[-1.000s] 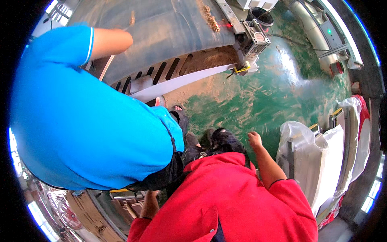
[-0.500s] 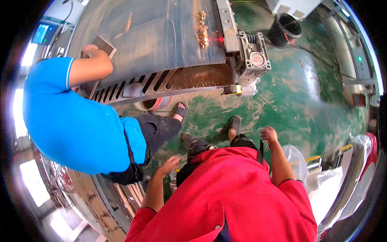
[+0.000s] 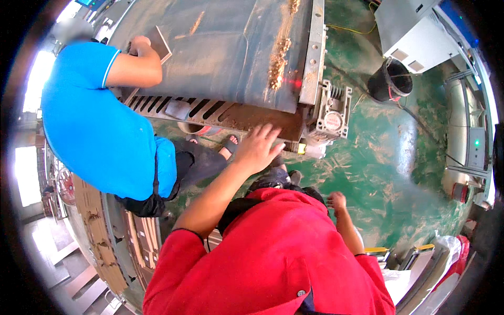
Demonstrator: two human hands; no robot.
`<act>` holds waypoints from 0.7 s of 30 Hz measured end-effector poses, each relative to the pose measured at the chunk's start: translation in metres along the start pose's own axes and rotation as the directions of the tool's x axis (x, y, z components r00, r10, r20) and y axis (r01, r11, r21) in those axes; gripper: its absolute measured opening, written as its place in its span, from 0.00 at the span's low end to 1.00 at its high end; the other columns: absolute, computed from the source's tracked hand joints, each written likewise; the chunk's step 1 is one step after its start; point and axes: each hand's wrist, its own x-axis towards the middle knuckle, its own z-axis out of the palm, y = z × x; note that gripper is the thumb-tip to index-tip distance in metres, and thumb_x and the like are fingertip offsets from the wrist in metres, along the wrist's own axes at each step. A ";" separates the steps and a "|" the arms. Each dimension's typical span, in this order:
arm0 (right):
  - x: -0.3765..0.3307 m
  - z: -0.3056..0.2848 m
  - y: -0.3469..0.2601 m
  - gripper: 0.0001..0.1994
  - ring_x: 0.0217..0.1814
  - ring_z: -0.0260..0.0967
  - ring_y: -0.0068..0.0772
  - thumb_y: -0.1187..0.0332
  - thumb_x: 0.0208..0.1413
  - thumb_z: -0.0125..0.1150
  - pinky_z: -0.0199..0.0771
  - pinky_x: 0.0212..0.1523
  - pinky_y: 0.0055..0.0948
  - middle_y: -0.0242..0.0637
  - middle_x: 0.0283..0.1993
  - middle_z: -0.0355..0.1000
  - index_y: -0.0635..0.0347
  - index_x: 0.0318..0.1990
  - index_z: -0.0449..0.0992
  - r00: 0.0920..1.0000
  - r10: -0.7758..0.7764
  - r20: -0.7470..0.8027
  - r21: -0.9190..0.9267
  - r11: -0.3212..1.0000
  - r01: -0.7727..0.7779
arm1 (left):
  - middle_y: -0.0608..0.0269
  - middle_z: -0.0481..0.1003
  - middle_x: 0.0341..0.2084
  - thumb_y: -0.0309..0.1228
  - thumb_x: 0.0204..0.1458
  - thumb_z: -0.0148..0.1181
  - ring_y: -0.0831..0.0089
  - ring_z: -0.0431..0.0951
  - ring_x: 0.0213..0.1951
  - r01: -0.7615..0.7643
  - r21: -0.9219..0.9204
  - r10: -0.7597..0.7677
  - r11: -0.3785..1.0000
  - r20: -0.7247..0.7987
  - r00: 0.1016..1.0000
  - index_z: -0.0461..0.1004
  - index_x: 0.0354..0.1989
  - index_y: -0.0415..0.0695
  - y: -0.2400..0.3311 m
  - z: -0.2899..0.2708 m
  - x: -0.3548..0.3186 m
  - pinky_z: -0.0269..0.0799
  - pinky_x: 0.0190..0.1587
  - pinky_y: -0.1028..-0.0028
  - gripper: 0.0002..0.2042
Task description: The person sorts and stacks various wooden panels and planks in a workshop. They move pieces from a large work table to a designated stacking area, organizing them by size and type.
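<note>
At the right side: right hand [image 3: 336,200] loosely curled, can't tell if holding anything. Ahead: left hand [image 3: 258,148] spread, empty, at near edge of tray [image 3: 290,122], contact unclear. Belt [image 3: 223,65] beyond; best reach short of it.

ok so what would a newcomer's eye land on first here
Probably the bright blue shirt on the co-worker at left, and the person's red shirt filling the bottom centre. Above that, the bare left hand is held out, spread open, below the wide dark belt, which carries tan crumbly debris along its right side.
</note>
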 end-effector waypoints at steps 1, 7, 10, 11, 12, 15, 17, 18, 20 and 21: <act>-0.017 0.018 -0.006 0.13 0.28 0.73 0.36 0.58 0.57 0.51 0.75 0.28 0.36 0.38 0.30 0.74 0.55 0.41 0.74 0.998 -0.054 -0.031 -0.032 0.998 0.053 | 0.52 0.62 0.62 0.51 0.60 0.44 0.53 0.63 0.61 -0.046 0.054 0.044 0.997 0.036 0.998 0.63 0.61 0.44 0.000 0.006 0.014 0.58 0.62 0.56 0.28; -0.022 0.006 -0.010 0.13 0.35 0.74 0.28 0.65 0.56 0.56 0.75 0.37 0.28 0.39 0.36 0.77 0.62 0.45 0.78 0.955 -0.293 0.055 -0.213 0.931 0.298 | 0.55 0.58 0.65 0.59 0.59 0.36 0.55 0.49 0.69 -0.386 0.063 0.340 0.921 0.356 0.870 0.63 0.62 0.44 -0.026 0.022 0.070 0.46 0.68 0.58 0.33; -0.067 0.006 -0.066 0.14 0.27 0.71 0.30 0.65 0.56 0.54 0.72 0.24 0.28 0.39 0.31 0.73 0.61 0.47 0.73 0.991 -0.045 -0.127 0.104 0.993 0.059 | 0.56 0.61 0.63 0.58 0.58 0.38 0.55 0.50 0.68 -0.489 -0.005 0.443 0.872 0.430 0.787 0.69 0.58 0.47 -0.057 0.030 0.081 0.47 0.68 0.57 0.31; -0.068 0.001 -0.074 0.15 0.27 0.71 0.32 0.65 0.56 0.53 0.72 0.24 0.28 0.39 0.31 0.73 0.61 0.48 0.72 0.982 -0.057 -0.182 0.118 0.990 0.079 | 0.56 0.61 0.62 0.58 0.58 0.39 0.55 0.51 0.68 -0.501 -0.062 0.477 0.863 0.424 0.770 0.69 0.57 0.48 -0.068 0.028 0.077 0.48 0.68 0.57 0.30; -0.069 0.000 -0.080 0.15 0.27 0.72 0.33 0.65 0.56 0.53 0.72 0.23 0.29 0.40 0.32 0.73 0.61 0.49 0.72 0.971 -0.053 -0.232 0.142 0.986 0.088 | 0.56 0.62 0.62 0.58 0.58 0.39 0.55 0.52 0.68 -0.513 -0.122 0.511 0.850 0.431 0.744 0.70 0.57 0.49 -0.077 0.025 0.078 0.49 0.68 0.57 0.29; -0.071 0.005 -0.093 0.15 0.28 0.72 0.32 0.65 0.57 0.53 0.72 0.24 0.28 0.40 0.33 0.73 0.61 0.48 0.72 0.962 -0.024 -0.273 0.123 0.991 0.060 | 0.58 0.63 0.61 0.55 0.58 0.43 0.55 0.56 0.65 -0.588 -0.086 0.569 0.804 0.395 0.721 0.70 0.56 0.51 -0.099 0.014 0.071 0.53 0.65 0.56 0.26; -0.065 0.013 -0.099 0.15 0.28 0.72 0.31 0.65 0.57 0.53 0.72 0.25 0.27 0.40 0.33 0.73 0.61 0.49 0.72 0.983 -0.034 -0.182 0.038 0.998 0.041 | 0.59 0.63 0.61 0.54 0.58 0.45 0.56 0.57 0.65 -0.585 -0.097 0.574 0.805 0.376 0.727 0.70 0.56 0.51 -0.115 0.002 0.065 0.54 0.64 0.56 0.25; -0.060 0.015 -0.101 0.15 0.29 0.72 0.31 0.64 0.57 0.53 0.72 0.25 0.27 0.40 0.33 0.73 0.61 0.49 0.72 0.990 -0.035 -0.135 -0.012 0.999 0.034 | 0.59 0.64 0.61 0.53 0.58 0.46 0.56 0.58 0.65 -0.561 -0.127 0.563 0.818 0.373 0.737 0.70 0.56 0.51 -0.124 -0.003 0.060 0.55 0.64 0.56 0.24; -0.035 0.018 -0.094 0.14 0.30 0.72 0.31 0.64 0.54 0.55 0.72 0.29 0.28 0.39 0.32 0.75 0.62 0.44 0.75 0.978 -0.145 -0.153 -0.205 0.972 0.112 | 0.59 0.63 0.61 0.51 0.58 0.47 0.57 0.58 0.64 -0.500 -0.131 0.507 0.856 0.399 0.764 0.70 0.57 0.51 -0.139 -0.014 0.049 0.55 0.63 0.56 0.24; -0.015 0.014 -0.088 0.13 0.29 0.71 0.29 0.64 0.53 0.56 0.71 0.29 0.27 0.38 0.31 0.75 0.62 0.42 0.77 0.957 -0.251 -0.148 -0.324 0.926 0.193 | 0.59 0.63 0.61 0.51 0.58 0.48 0.57 0.59 0.64 -0.459 -0.099 0.455 0.883 0.428 0.781 0.69 0.57 0.52 -0.146 -0.021 0.042 0.56 0.63 0.56 0.23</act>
